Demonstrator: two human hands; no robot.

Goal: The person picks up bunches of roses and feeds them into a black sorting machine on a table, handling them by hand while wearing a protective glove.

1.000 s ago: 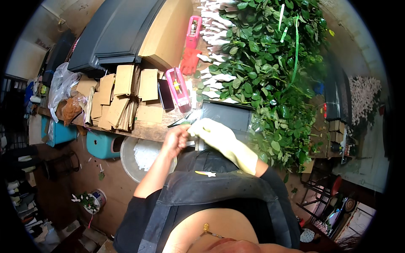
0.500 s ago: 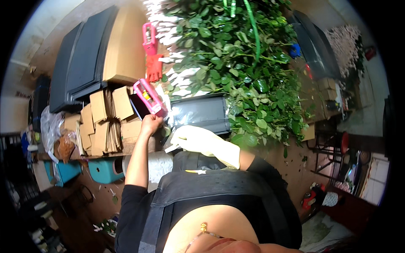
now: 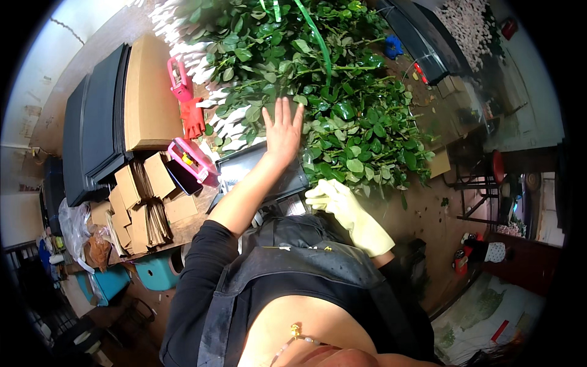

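Observation:
My bare left hand [image 3: 283,133] reaches over the heap of green leafy stems [image 3: 361,116], fingers spread and palm down at its near left edge. It appears to hold nothing; whether it touches the leaves I cannot tell. My right hand [image 3: 347,215] wears a pale yellow rubber glove and is close to my apron, below the near end of the leaves. Its fingers are somewhat bent and apart, with nothing visible in them. Partly behind my left forearm lies a black tray [image 3: 295,183] with a shiny surface. A pink tape dispenser [image 3: 194,162] stands left of it.
Another pink dispenser [image 3: 179,79] and a red glove [image 3: 193,119] lie farther back. White-wrapped ends [image 3: 186,46] line the stems' left side. Folded cardboard pieces [image 3: 143,196] and tall stacks of black and brown board [image 3: 150,92] occupy the left. Teal bins [image 3: 156,269] are below the table.
My left hand has left the pink dispenser and moved right and forward to the leaves, opening. My gloved right hand has shifted right; the small white strip near its fingertips no longer shows.

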